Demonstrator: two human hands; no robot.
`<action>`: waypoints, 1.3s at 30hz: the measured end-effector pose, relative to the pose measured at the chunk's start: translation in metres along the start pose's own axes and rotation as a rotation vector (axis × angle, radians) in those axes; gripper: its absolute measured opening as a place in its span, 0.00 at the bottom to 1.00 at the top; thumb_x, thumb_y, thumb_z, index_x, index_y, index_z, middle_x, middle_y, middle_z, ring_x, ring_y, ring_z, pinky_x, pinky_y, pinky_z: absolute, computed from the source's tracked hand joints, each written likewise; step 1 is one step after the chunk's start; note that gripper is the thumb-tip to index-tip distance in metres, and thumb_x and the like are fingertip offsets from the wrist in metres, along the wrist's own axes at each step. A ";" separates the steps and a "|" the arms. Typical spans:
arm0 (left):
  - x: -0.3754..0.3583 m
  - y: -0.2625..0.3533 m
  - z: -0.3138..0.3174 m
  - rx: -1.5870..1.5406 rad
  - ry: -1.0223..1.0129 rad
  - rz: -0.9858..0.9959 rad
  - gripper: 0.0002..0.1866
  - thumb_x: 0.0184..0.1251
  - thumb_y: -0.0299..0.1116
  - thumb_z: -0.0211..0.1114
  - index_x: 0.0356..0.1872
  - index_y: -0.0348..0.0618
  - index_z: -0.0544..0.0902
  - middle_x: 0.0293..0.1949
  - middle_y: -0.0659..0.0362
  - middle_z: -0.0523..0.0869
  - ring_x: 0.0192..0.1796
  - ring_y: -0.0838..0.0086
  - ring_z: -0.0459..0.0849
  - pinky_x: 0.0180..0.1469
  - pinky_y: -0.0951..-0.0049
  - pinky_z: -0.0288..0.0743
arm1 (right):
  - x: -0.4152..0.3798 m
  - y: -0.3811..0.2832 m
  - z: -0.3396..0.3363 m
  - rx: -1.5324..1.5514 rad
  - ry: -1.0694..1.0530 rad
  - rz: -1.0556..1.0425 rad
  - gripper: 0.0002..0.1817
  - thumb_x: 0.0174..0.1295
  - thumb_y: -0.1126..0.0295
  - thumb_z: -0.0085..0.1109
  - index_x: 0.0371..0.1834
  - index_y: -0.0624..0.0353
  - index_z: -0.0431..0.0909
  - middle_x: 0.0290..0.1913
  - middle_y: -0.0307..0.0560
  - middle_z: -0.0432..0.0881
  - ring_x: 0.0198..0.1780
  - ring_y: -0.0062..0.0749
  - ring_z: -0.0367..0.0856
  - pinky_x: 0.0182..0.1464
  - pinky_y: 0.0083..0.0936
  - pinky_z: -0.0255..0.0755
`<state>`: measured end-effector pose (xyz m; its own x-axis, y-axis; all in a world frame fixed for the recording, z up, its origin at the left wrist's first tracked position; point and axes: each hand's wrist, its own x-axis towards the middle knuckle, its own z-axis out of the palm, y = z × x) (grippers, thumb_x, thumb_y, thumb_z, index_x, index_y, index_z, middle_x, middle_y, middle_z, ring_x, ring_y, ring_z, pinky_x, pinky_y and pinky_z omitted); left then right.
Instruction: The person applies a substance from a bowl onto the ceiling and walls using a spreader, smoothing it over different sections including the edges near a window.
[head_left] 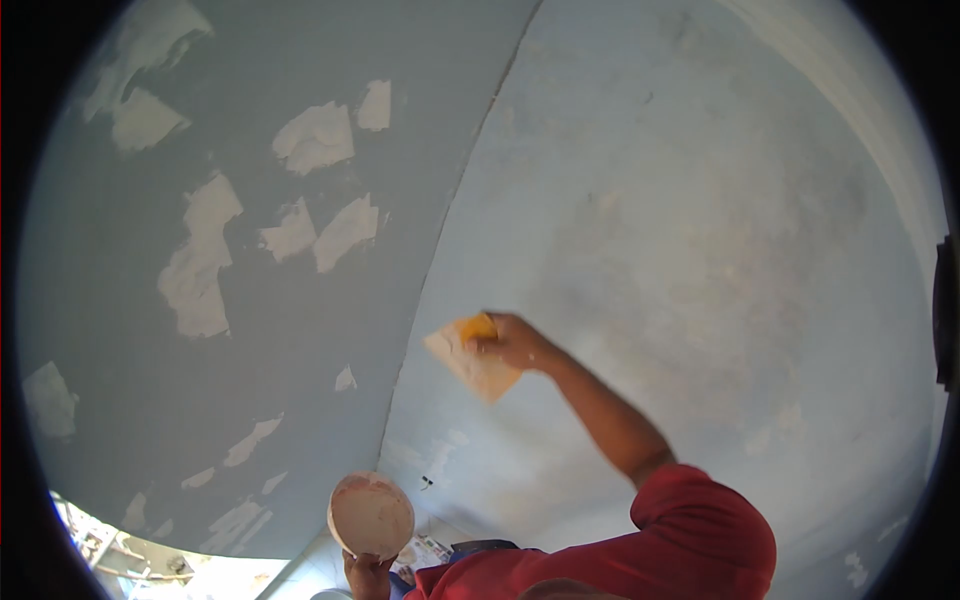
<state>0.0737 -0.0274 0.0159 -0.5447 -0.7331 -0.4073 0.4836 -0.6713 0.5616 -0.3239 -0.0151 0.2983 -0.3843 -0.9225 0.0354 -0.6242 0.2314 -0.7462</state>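
My right hand [515, 342] is wrapped round the yellow grip of a wide putty spreader [485, 374], whose blade is pale and smeared. My arm is stretched out in front of the light blue wall [620, 260], and the spreader overlaps the wall close to the corner line. Lower down, my left hand [368, 575] grips a round bowl [371, 515] from below. Pinkish-white putty coats the inside of the bowl, which is tilted so that its inside faces me.
On the left, a grey wall [300, 370] carries several whitish putty patches [203, 262]. The two walls meet along a dark slanting corner line. A small dark fixture [427, 482] sits low on the blue wall. Bright clutter [130, 555] shows at the lower left.
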 end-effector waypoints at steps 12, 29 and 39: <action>0.031 -0.010 0.054 0.076 -0.149 -0.116 0.38 0.48 0.16 0.51 0.67 0.37 0.61 0.60 0.40 0.72 0.60 0.42 0.78 0.53 0.44 0.84 | -0.103 0.069 -0.030 0.761 0.511 0.102 0.18 0.61 0.69 0.69 0.53 0.61 0.80 0.46 0.41 0.85 0.46 0.28 0.82 0.54 0.30 0.77; 0.031 -0.116 0.010 0.382 -0.169 0.137 0.33 0.47 0.15 0.53 0.62 0.35 0.67 0.56 0.45 0.75 0.57 0.47 0.80 0.49 0.50 0.87 | 0.201 -0.236 -0.320 -1.867 1.068 -0.419 0.15 0.70 0.64 0.47 0.39 0.53 0.86 0.37 0.47 0.88 0.40 0.43 0.88 0.41 0.44 0.80; 0.035 -0.052 0.055 0.008 -0.050 -0.105 0.36 0.47 0.16 0.52 0.65 0.36 0.63 0.58 0.42 0.72 0.58 0.44 0.79 0.52 0.44 0.85 | 0.173 -0.123 -0.197 -1.831 0.526 -0.469 0.08 0.60 0.69 0.57 0.30 0.49 0.88 0.37 0.42 0.89 0.40 0.39 0.88 0.38 0.41 0.79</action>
<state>-0.0083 -0.0126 0.0118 -0.6260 -0.6519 -0.4280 0.4163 -0.7434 0.5234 -0.4472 -0.1421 0.5268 0.0785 -0.9079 0.4118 -0.4235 0.3436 0.8382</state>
